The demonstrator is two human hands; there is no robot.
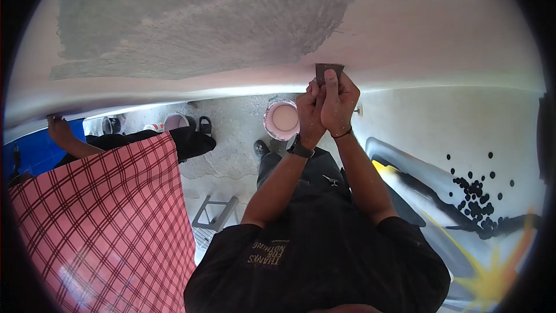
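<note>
As the right hand gripped a dark flat blade at the pale wall, the left hand pressed alongside, its own hold unclear, a pinkish bucket standing below.

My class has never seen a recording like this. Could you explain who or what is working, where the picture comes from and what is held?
There is no machine: the grip is a person's bare left hand and right hand. The only picture comes from a wide fisheye camera on their head, looking down, so straight edges bend. The right hand holds a dark flat piece; the left is close against it, and whether it grips too is unclear. Ahead, a pale wall bears a large grey patch. A bucket stands on the floor.
</note>
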